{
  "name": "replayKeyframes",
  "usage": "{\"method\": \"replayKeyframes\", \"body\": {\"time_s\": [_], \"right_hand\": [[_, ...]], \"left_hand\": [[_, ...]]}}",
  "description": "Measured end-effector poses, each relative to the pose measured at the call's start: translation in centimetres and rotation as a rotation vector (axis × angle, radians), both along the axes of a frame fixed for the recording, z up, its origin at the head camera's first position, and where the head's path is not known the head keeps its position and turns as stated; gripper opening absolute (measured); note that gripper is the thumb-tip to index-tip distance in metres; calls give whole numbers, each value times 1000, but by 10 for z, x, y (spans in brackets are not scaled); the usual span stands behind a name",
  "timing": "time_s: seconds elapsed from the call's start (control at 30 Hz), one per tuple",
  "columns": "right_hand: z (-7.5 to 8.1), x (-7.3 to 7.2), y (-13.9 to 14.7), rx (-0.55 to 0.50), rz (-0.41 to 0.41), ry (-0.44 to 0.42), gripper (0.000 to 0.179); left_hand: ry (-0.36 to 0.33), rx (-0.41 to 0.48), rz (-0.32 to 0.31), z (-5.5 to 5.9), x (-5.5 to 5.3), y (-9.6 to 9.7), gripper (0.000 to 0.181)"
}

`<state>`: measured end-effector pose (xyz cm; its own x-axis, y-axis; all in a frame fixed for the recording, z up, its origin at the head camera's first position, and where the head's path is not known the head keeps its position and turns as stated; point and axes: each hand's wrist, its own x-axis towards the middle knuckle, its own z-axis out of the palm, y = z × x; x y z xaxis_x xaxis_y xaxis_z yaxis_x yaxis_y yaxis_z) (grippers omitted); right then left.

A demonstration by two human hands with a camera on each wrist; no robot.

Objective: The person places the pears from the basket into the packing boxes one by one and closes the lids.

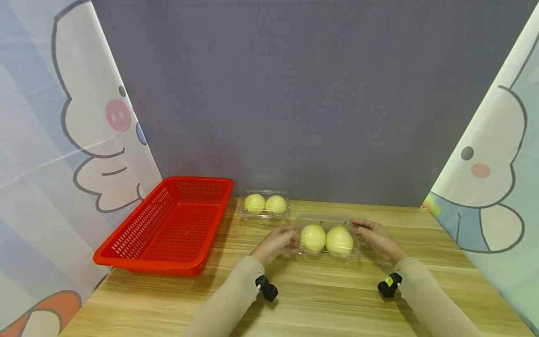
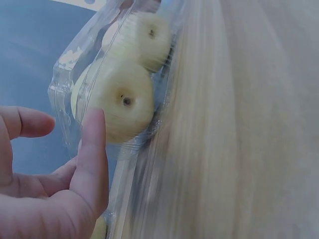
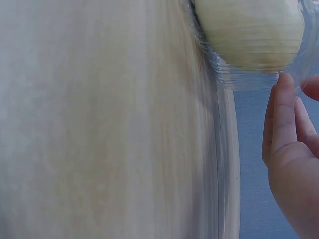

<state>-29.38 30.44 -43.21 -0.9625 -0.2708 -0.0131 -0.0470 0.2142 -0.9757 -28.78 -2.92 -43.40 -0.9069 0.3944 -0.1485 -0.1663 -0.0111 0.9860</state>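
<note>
A clear plastic clamshell box (image 1: pixel 324 219) with two pale yellow pears (image 1: pixel 313 238) stands on the wooden table between the hands. My left hand (image 1: pixel 279 242) is at its left end, the forefinger extended to the plastic and the thumb apart from it, as the left wrist view shows. At the opposite end, my right hand (image 1: pixel 378 239) reaches in from the right. In the right wrist view its straight fingertips (image 3: pixel 285 82) meet the box's end beside a pear (image 3: pixel 251 30). Neither hand has its fingers curled round the box.
Behind and left of this box, a second clear box (image 1: pixel 264 216) holds two more pears (image 1: pixel 275 205) near the grey back panel (image 1: pixel 269 93). A red slatted plastic basket (image 1: pixel 160 267) stands on the left of the wooden table (image 1: pixel 324 299). Printed cloths (image 1: pixel 484 210) hang at both sides.
</note>
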Motion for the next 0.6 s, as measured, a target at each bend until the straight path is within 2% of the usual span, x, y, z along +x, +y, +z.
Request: {"method": "replayKeyframes", "body": {"time_s": [0.33, 0.6], "right_hand": [[0, 1, -2, -5, 7, -1, 61], [0, 0, -2, -15, 5, -2, 61]], "left_hand": [[-11, -9, -50, 1, 13, -2, 63], [-17, 27, -47, -4, 18, 1, 69]]}}
